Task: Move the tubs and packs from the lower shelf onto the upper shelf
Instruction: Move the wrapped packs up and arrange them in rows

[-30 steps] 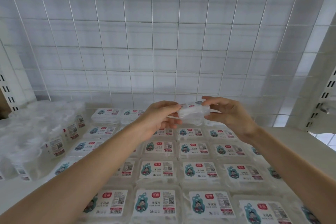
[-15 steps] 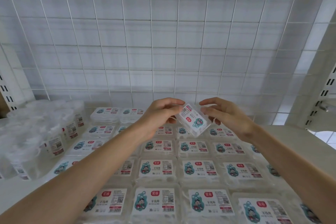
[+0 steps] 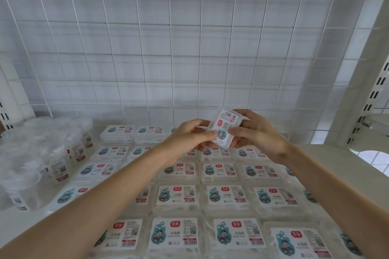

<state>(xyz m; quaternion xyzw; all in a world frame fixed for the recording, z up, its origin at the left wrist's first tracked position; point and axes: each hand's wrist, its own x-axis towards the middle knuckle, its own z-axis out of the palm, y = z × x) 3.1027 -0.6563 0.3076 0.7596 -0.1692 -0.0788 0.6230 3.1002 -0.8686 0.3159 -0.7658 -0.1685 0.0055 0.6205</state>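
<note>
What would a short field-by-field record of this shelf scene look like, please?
held item: one clear pack, tilted, label toward the camera, lifted above the rows
left hand: pinches the pack's left edge
right hand: grips its right side
resting: labelled packs lying flat in rows on the shelf
far left: cluster of clear tubs
backing: white wire grid

White shelf (image 3: 328, 154) carrying flat labelled packs (image 3: 178, 194), laid label-up in touching rows across its middle. Clear tubs (image 3: 56, 166) stand clustered just left of the packs. A wire grid (image 3: 189, 48) rises behind the packs.
</note>
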